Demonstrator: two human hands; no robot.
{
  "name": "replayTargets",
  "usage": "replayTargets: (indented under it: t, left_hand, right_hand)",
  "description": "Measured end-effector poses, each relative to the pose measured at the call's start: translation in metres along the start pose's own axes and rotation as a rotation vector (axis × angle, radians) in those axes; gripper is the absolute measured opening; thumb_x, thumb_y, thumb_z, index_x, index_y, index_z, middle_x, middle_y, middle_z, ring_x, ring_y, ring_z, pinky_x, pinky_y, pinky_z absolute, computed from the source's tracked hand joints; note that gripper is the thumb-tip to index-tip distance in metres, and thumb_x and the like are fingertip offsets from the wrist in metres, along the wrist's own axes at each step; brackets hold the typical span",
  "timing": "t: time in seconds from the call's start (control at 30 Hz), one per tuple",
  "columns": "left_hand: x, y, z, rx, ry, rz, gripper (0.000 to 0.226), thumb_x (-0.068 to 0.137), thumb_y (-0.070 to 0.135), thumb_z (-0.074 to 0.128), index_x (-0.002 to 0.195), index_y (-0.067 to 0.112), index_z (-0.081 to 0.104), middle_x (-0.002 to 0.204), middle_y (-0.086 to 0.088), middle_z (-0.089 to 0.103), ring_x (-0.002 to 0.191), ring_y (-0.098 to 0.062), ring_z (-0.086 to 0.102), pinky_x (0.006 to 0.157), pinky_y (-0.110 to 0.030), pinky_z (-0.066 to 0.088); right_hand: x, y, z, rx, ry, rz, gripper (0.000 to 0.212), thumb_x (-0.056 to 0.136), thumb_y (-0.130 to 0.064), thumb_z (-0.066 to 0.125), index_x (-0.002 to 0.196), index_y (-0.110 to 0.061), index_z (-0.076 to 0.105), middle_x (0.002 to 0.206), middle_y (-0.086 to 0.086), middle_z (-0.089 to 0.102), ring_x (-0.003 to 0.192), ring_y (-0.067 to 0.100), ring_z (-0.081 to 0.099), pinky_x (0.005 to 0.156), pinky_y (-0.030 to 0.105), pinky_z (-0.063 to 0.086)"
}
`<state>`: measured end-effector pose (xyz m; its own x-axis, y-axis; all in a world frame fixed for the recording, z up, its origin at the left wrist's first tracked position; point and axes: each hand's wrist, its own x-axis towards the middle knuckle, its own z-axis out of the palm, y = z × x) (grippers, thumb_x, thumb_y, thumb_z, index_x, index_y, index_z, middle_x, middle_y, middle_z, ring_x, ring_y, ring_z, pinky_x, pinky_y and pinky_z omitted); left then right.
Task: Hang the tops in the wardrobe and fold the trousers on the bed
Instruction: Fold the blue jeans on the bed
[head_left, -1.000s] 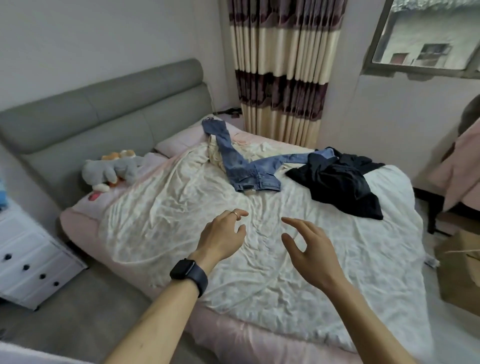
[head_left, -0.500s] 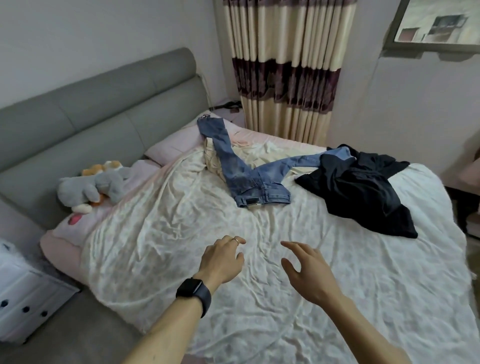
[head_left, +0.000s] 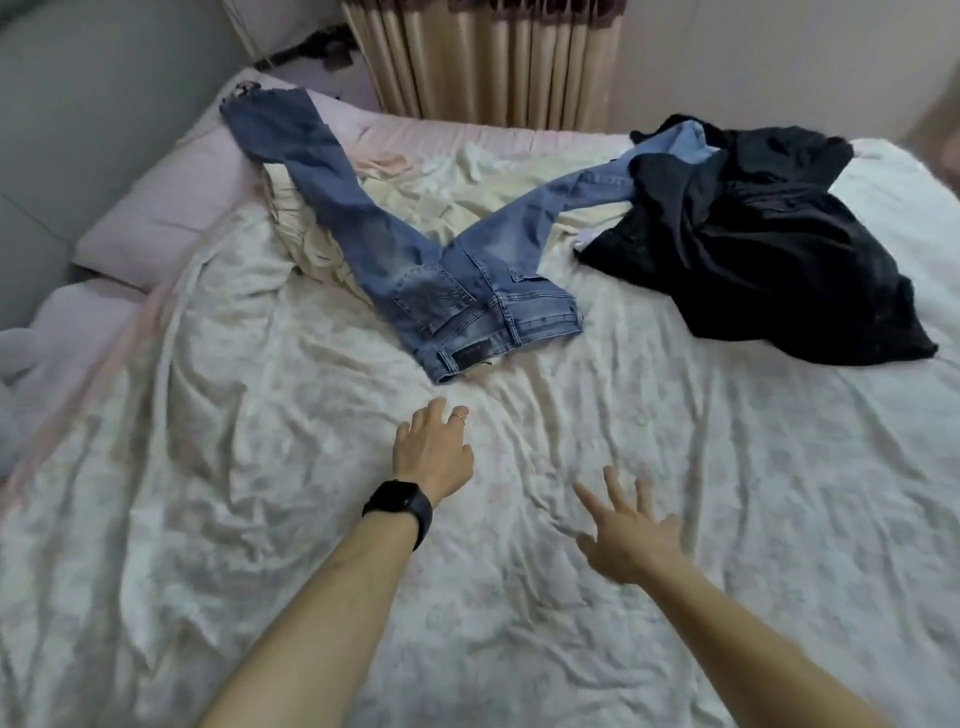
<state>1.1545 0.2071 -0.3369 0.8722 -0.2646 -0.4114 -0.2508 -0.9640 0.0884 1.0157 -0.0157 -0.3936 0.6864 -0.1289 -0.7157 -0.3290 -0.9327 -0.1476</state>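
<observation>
Jeans (head_left: 452, 291) on bed (head_left: 675, 519) centre; clothes heap (head_left: 753, 260) right, over 1 leg end; pillow (head_left: 171, 208) left; curtain (head_left: 493, 57) behind bed.

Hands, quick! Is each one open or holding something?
Left hand: open, holding nothing, just short of the jeans.
Right hand: open, fingers spread, holding nothing.

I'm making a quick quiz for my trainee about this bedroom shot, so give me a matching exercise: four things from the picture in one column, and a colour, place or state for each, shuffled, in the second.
Column one:
1. jeans
2. crumpled garment pile
3. pillow
4. left hand

Column two:
A. pink, far left
B. blue, legs spread in a V
C. holding nothing, just beyond a black watch
D. black, far right, covering the end of one denim leg

Pairs: 1-B, 2-D, 3-A, 4-C
</observation>
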Motion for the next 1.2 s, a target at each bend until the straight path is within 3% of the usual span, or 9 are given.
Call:
replayTargets:
  t: [0.13, 0.27, 0.43, 0.6, 0.73, 0.83, 0.93, 1.07, 1.2]
  left_hand:
    - [0.068, -0.015, 0.016, 0.037, 0.078, -0.044, 0.061, 0.101, 0.036, 0.05, 0.155, 0.023, 0.026, 0.162, -0.01, 0.016, 0.139, -0.033, 0.035, 0.109, -0.045, 0.034]
    - [0.121, -0.026, 0.029, 0.087, 0.069, -0.082, 0.063, 0.106, 0.035, 0.045, 0.16, 0.025, 0.015, 0.16, -0.014, 0.022, 0.134, -0.037, 0.041, 0.1, -0.048, 0.043]
    - [0.143, -0.031, 0.019, 0.283, 0.224, -0.008, 0.036, 0.104, 0.006, 0.038, 0.14, 0.009, 0.043, 0.127, -0.015, 0.054, 0.11, -0.036, 0.059, 0.08, -0.044, 0.051]
    - [0.137, 0.004, -0.107, -0.223, 0.571, 0.079, 0.027, 0.1, 0.016, 0.044, 0.12, -0.001, 0.052, 0.116, -0.027, 0.055, 0.089, -0.05, 0.059, 0.065, -0.051, 0.04]
    - [0.086, 0.052, -0.236, -0.358, 0.775, 0.241, 0.022, 0.096, 0.02, 0.045, 0.112, 0.008, 0.056, 0.113, -0.018, 0.062, 0.087, -0.046, 0.06, 0.067, -0.047, 0.042]
    - [0.019, 0.1, -0.317, -0.453, 0.872, 0.377, 0.015, 0.094, 0.024, 0.048, 0.102, 0.015, 0.058, 0.097, -0.002, 0.062, 0.081, -0.03, 0.057, 0.065, -0.037, 0.041]
    - [-0.069, 0.153, -0.375, -0.519, 0.883, 0.457, 0.013, 0.095, 0.026, 0.051, 0.098, 0.016, 0.059, 0.094, 0.004, 0.061, 0.08, -0.02, 0.053, 0.066, -0.032, 0.038]
    - [-0.17, 0.202, -0.416, -0.677, 0.9, 0.483, 0.008, 0.093, 0.026, 0.057, 0.095, 0.019, 0.061, 0.088, 0.006, 0.066, 0.08, -0.015, 0.055, 0.069, -0.025, 0.036]
    - [-0.275, 0.254, -0.439, -0.847, 0.934, 0.519, 0.005, 0.092, 0.028, 0.06, 0.091, 0.023, 0.059, 0.071, 0.015, 0.062, 0.076, -0.015, 0.064, 0.071, -0.025, 0.045]
  right_hand:
    - [0.033, 0.011, 0.058, 0.024, -0.151, 0.039, 0.07, 0.1, -0.061, 0.033, 0.151, -0.055, -0.015, 0.161, -0.015, -0.034, 0.149, 0.033, -0.031, 0.107, 0.083, 0.007]
    - [0.048, 0.021, 0.087, 0.022, -0.166, 0.034, 0.073, 0.101, -0.062, 0.031, 0.149, -0.055, -0.024, 0.157, -0.014, -0.04, 0.146, 0.031, -0.038, 0.114, 0.074, 0.014]
    - [0.058, 0.023, 0.078, 0.048, -0.294, 0.033, 0.078, 0.097, -0.061, 0.039, 0.153, -0.052, -0.015, 0.162, -0.012, -0.033, 0.148, 0.034, -0.033, 0.118, 0.07, 0.01]
    - [0.034, 0.02, 0.028, 0.15, -0.365, 0.065, 0.078, 0.097, -0.062, 0.041, 0.159, -0.042, -0.002, 0.169, 0.003, -0.017, 0.156, 0.036, -0.002, 0.123, 0.057, 0.016]
    - [-0.008, 0.0, -0.055, 0.348, -0.033, 0.045, 0.088, 0.097, -0.066, 0.044, 0.162, -0.027, 0.0, 0.17, 0.006, -0.002, 0.152, 0.031, 0.022, 0.12, 0.041, 0.028]
    - [-0.07, -0.013, -0.153, 0.563, 0.361, -0.023, 0.109, 0.086, -0.077, 0.052, 0.162, -0.022, -0.001, 0.169, 0.005, 0.01, 0.152, 0.027, 0.024, 0.119, 0.039, 0.028]
    - [-0.168, -0.022, -0.232, 0.722, 0.602, -0.169, 0.128, 0.068, -0.09, 0.059, 0.162, -0.027, -0.001, 0.167, -0.001, 0.017, 0.148, 0.022, 0.032, 0.118, 0.042, 0.034]
    - [-0.281, -0.014, -0.267, 0.641, 0.828, -0.204, 0.127, 0.062, -0.099, 0.05, 0.161, -0.036, 0.0, 0.16, -0.006, 0.031, 0.138, 0.017, 0.045, 0.101, 0.042, 0.049]
    - [-0.375, 0.017, -0.26, 0.581, 0.992, -0.222, 0.123, 0.066, -0.094, 0.053, 0.161, -0.033, 0.004, 0.159, -0.007, 0.031, 0.14, 0.019, 0.041, 0.1, 0.042, 0.049]
